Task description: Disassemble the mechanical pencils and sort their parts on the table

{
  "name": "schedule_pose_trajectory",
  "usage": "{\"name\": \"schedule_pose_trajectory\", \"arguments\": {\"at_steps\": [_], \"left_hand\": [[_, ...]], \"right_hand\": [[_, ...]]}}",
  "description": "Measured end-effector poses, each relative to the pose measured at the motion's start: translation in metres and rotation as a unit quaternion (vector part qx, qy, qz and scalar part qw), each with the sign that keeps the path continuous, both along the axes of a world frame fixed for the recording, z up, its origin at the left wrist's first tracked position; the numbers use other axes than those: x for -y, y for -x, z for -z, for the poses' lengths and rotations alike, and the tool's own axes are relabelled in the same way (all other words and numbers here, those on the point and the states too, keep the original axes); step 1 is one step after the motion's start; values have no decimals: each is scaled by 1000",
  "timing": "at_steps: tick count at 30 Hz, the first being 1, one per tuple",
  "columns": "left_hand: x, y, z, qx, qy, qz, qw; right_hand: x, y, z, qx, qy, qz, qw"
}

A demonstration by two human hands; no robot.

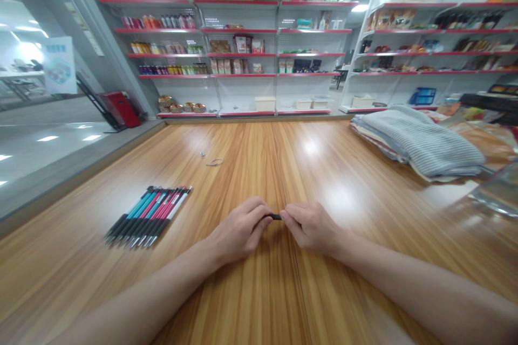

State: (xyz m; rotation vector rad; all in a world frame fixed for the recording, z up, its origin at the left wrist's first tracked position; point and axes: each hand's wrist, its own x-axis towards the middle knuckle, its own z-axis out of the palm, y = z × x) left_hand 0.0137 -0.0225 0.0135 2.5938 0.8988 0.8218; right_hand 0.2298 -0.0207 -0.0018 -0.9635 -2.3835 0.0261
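Over the middle of the wooden table (pixel 251 172), both my hands meet on a pen (pixel 275 216). Only a short black stretch of it shows between my fingers; the rest is hidden. My left hand (pixel 245 226) is closed on its left end, thumb and fingers pinched together. On the right end, my right hand (pixel 309 226) is closed in the same way. To the left lies a tidy row of pens (pixel 149 215), side by side, with turquoise, pink and white barrels, black grips and silver tips toward me.
A thin ring-shaped band (pixel 215 162) and a small metallic bit (pixel 202 154) lie farther back. Folded striped cloths (pixel 424 140) are stacked at the right, near a clear container (pixel 499 188). Stocked shelves (pixel 238 54) stand behind the table.
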Motion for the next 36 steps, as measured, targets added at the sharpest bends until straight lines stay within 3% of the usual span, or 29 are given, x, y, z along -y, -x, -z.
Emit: {"name": "schedule_pose_trajectory", "arguments": {"at_steps": [5, 10, 19, 26, 29, 31, 33, 36], "left_hand": [[-2, 0, 1, 8, -40, -25, 999], [-1, 0, -1, -4, -62, -12, 998], [0, 1, -3, -36, -54, -9, 998], [-2, 3, -4, 0, -53, -45, 998], [-5, 7, -2, 22, 0, -80, 997], [-9, 11, 0, 74, 78, -120, 987], [-14, 15, 2, 145, 170, -146, 964], [-21, 20, 4, 225, 266, -131, 928]], "right_hand": [[0, 0, -1, -6, 14, 5, 1000], [0, -1, -1, -12, 20, 1, 1000], [0, -2, -1, -22, 26, -9, 999], [1, -2, -4, -61, 56, -4, 997], [-1, -6, -7, -114, 62, 6, 992], [-5, -12, -9, -152, 53, 32, 986], [-10, -19, -9, -171, 38, 54, 983], [-17, -25, -8, -159, 36, 44, 986]]}}
